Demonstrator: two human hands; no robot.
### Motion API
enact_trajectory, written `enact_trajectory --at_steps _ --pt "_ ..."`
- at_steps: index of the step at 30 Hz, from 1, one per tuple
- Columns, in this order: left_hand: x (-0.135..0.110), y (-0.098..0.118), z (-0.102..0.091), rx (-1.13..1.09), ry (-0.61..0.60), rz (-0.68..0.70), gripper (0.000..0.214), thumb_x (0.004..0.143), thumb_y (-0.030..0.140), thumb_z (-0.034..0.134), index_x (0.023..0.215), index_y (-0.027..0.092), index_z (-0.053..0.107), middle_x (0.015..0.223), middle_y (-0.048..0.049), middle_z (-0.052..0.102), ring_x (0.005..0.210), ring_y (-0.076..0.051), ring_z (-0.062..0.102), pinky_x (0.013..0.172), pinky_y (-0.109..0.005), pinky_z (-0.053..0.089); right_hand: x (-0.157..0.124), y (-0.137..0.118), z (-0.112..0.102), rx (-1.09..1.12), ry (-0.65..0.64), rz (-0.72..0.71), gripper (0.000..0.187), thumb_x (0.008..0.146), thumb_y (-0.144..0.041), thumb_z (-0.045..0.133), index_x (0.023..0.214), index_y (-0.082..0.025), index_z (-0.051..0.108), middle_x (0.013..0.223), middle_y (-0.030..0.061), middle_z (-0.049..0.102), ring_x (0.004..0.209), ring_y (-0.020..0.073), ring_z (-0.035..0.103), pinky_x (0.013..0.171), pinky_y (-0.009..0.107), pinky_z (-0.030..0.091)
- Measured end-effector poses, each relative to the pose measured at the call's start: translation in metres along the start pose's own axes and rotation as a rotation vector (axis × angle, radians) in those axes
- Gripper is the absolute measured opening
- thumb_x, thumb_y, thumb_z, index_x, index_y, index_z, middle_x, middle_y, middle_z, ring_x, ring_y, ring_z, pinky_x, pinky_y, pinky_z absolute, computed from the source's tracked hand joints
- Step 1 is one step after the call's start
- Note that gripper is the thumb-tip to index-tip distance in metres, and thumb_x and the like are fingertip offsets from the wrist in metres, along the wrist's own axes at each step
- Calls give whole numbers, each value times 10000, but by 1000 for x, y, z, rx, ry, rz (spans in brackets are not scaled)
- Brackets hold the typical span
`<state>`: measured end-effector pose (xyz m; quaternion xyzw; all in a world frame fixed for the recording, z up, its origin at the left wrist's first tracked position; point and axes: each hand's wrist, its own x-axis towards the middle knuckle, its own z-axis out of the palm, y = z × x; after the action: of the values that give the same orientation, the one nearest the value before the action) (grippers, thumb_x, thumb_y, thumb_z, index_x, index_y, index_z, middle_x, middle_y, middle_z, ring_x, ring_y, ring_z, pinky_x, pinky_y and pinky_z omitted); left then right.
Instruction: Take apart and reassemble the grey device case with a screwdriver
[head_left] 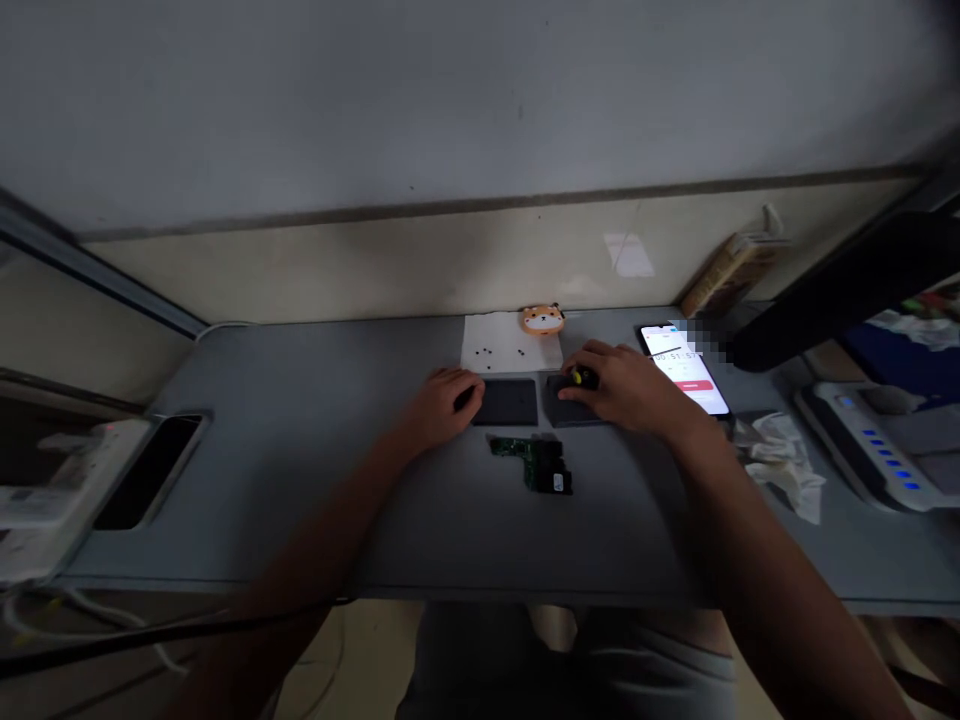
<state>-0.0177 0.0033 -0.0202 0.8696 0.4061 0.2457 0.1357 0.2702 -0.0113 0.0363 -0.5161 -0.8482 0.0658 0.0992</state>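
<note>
Nearest on the desk: a green circuit board (531, 462) lies flat on the grey desktop (300, 500), just in front of my hands and not touching either of them.

My left hand (446, 410): my fingers (469, 392) are loosely curved and reach the near edge of the left black pad (506, 403). I cannot tell whether they hold anything.

My right hand (622, 388): my fingers (592, 360) are curled closed around a yellow-and-black tool handle (579, 377), grasping it above the right black pad (571, 410).

Pads: the two lie side by side, with a narrow gap between them.

Behind the pads: a white paper sheet (510, 342) carries a few small black screws (484, 353).

At the paper's far edge: an orange animal figurine (543, 320) sits against the wall.

To my right: a lit smartphone (684, 368) lies just beyond my right hand, and crumpled tissue (780, 462) lies nearer the desk's edge.

Farther right: a white device with blue lights (862, 445) sits at the desk's end.

Far corner: a book (731, 275) leans against the wall.
</note>
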Motion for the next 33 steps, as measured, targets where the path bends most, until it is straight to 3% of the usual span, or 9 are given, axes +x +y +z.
enact_trajectory --at_steps 21,33 --pt "-1 0 0 25 -34 -49 250 993 261 406 906 218 636 883 -54 731 873 -209 680 907 -373 528 1 -5 14 47 70 -18 192 935 -365 670 1047 -220 727 1072 105 709 857 238 669 848 384 475" --pt "-2 4 -2 -31 13 -15 237 974 236 415 869 209 625 862 -55 733 844 -203 690 859 -358 548 2 -15 10 64 17 48 186 928 -336 684 1068 -219 718 1083 100 698 910 251 684 846 367 479"
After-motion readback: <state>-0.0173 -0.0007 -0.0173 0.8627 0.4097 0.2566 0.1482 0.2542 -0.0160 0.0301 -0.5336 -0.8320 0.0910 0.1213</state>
